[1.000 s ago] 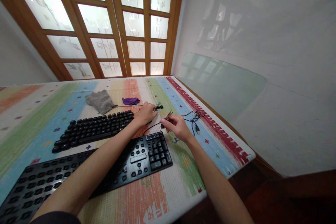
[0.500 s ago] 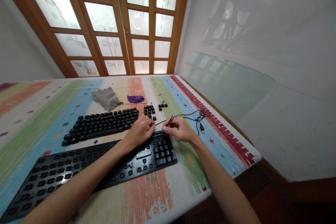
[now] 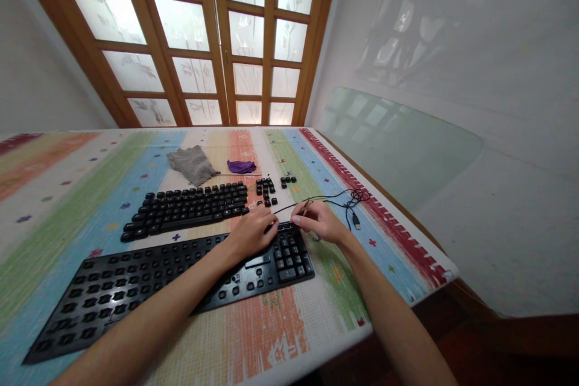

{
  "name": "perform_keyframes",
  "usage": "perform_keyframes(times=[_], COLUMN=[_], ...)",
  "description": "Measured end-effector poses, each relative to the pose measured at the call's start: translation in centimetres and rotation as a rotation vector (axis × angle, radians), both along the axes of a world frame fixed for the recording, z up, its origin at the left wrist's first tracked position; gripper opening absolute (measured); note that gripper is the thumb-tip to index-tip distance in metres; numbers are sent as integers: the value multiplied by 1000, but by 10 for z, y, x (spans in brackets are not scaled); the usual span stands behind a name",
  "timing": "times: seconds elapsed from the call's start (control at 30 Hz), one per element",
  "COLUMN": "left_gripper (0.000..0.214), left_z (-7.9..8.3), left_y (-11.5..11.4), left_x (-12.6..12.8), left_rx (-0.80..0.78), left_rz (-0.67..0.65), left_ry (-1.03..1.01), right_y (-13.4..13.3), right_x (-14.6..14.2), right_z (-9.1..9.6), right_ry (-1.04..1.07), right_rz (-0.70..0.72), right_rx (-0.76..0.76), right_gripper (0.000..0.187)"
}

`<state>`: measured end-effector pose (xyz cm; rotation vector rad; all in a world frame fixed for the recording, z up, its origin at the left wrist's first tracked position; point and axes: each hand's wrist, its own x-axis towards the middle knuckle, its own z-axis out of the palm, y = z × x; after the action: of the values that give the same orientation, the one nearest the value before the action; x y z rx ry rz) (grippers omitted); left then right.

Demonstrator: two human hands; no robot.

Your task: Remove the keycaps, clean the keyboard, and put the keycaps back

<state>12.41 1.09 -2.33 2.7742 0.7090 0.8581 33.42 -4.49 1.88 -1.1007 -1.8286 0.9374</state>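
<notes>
Two bare hands work above a table [image 3: 420, 265] spread with a striped, colourful cloth. Lying slantwise along the table's near edge is a long black keyboard [image 3: 149, 265], exposed key sockets across most of its face and a block of number keys [image 3: 292, 260] in place at its right end. The left hand [image 3: 254, 230] is over the keyboard's far edge, just beside the number keys, fingers curled downward; whether it grips anything cannot be told. The right hand [image 3: 323, 221], toward the table's right edge, pinches a small, thin brownish tool [image 3: 306, 207] between thumb and fingers just above the keyboard's far right corner; the tool's exact shape is too small to make out. Beyond the keyboard, toward the table's far edge, loose black keycaps [image 3: 190, 208] lie in close rows, with a smaller cluster [image 3: 265, 187] at their right and a short group [image 3: 288, 181] apart from it. Farther back lie a crumpled grey cloth [image 3: 192, 164] and a purple cloth [image 3: 242, 166]. A black cable [image 3: 359, 195] coils near the table's right edge, its USB plug [image 3: 356, 221] pointing toward the near edge.
</notes>
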Motion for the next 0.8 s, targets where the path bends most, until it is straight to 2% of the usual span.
perform_keyframes(times=[0.23, 0.4, 0.47, 0.8], left_gripper=[22, 23, 22, 24], left_z=[2, 2, 2, 0], left_y=[-2, -2, -2, 1], left_x=[0, 0, 0, -1], left_rx=[-11, -16, -18, -34], left_rz=[0, -1, 0, -12], left_ry=[7, 23, 23, 8], right_y=[0, -1, -1, 6], right_x=[-2, -5, -6, -11], right_z=[-4, -1, -1, -14], right_ry=[2, -63, -84, -20], right_rz=[118, 261, 277, -25], right_rx=[-95, -8, 13, -88], right_gripper=[34, 24, 24, 38])
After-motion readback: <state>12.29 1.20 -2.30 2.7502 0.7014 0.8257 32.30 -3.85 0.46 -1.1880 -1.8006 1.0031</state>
